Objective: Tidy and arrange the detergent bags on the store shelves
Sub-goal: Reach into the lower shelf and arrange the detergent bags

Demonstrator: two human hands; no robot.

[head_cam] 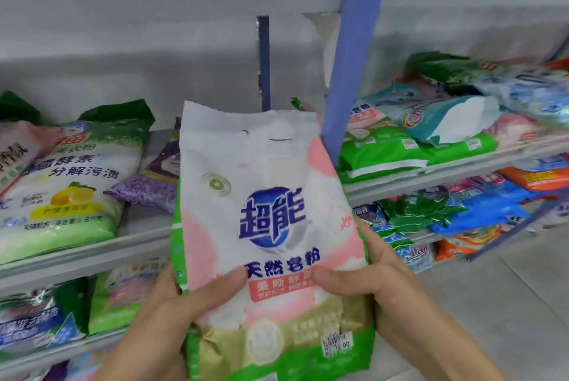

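— What does the bag look like?

— The detergent bag (271, 226) is white with pink patches, green side edges and a gold-and-green band at the bottom. Large blue characters sit in the middle, and a price sticker (337, 343) sits near its lower right corner. The top is creased.

— Where is it?

— Upright in the air, near the camera, in front of the shelves and touching none of them.

— Who has it?

— Both hands. The left hand (172, 313) grips the lower left edge with its thumb curled across the front. The right hand (378, 282) grips the lower right edge the same way. The fingers are hidden behind the bag.

— And the shelving?

— Grey shelves (101, 257) with a blue upright post (354, 57) just right of the bag. On the left lies a lemon-printed green bag (70, 183) with a purple bag (151, 183) beside it. Right of the post there is a jumbled pile of bags (431, 128), green, teal and pink, overlapping. The lower packs (480, 211) are blue, green and orange.

— The room?

— Pale floor (508, 303) on the near right.
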